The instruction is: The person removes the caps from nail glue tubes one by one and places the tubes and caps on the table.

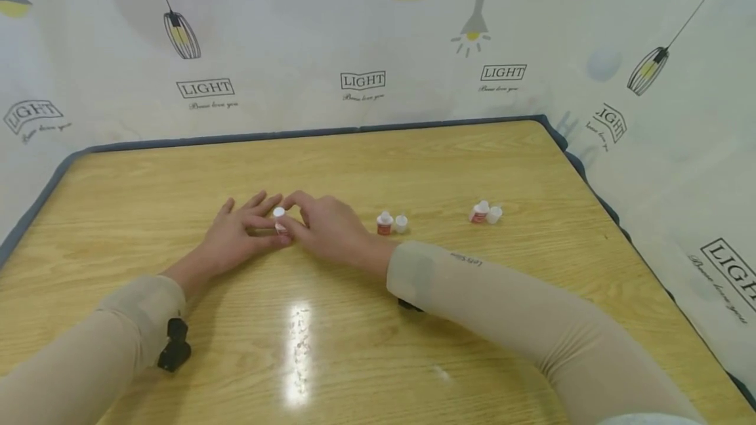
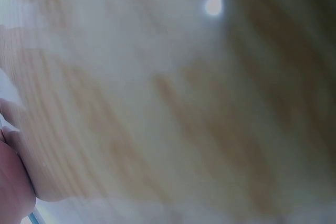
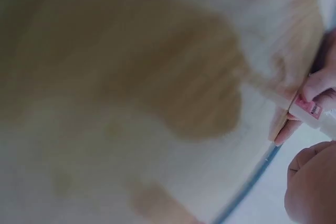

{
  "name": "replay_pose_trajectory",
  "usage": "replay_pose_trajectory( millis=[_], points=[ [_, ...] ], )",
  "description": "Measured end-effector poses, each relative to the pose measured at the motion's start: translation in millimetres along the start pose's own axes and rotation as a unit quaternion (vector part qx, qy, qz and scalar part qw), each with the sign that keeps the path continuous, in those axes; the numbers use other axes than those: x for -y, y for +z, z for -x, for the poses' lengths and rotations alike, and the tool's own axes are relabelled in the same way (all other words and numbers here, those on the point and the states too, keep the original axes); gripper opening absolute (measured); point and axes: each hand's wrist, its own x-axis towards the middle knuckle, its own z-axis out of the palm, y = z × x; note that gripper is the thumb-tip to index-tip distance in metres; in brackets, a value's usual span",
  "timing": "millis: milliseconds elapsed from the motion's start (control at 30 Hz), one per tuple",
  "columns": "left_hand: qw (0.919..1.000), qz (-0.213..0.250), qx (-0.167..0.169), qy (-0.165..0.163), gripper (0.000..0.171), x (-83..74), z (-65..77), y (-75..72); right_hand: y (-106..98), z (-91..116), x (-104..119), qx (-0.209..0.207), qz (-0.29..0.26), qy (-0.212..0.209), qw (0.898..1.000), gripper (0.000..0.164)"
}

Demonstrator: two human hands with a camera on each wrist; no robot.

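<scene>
Thumb and forefinger of my left hand (image 1: 236,236) pinch a small white bottle (image 3: 308,110) with a red label, while its other fingers spread out over the table. The bottle stands upright, its white cap (image 1: 279,212) on top. From the right, my right hand (image 1: 332,225) reaches over with thumb and curled forefinger at that cap, pinching it. In the right wrist view, the bottle's label faces the camera between the fingers. The left wrist view is mostly blurred tabletop, with part of a hand (image 2: 14,184) at its left edge.
On the wooden table (image 1: 354,333), a similar bottle (image 1: 384,223) stands right of my hands beside a loose white cap (image 1: 401,223). Farther right is another bottle (image 1: 479,212) with a white cap (image 1: 495,215) next to it. A lamp-patterned wall covering (image 1: 283,97) rises behind the table.
</scene>
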Motion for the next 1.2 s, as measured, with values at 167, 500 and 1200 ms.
replay_pose_trajectory(
  millis=[167, 500, 1200],
  points=[
    [1.0, 0.009, -0.002, -0.001, 0.048, 0.7, 0.8, -0.1, 5, -1, -2, -0.003, -0.057, 0.002, 0.998, 0.036],
    [1.0, 0.007, 0.001, 0.001, 0.046, 0.8, 0.3, -0.6, 2, -3, 3, -0.016, -0.05, 0.018, 0.998, 0.036],
    [1.0, 0.008, -0.001, 0.0, 0.044, 3.2, 1.1, 1.5, -2, -3, -5, -0.003, 0.039, -0.066, 0.997, 0.04]
  ],
)
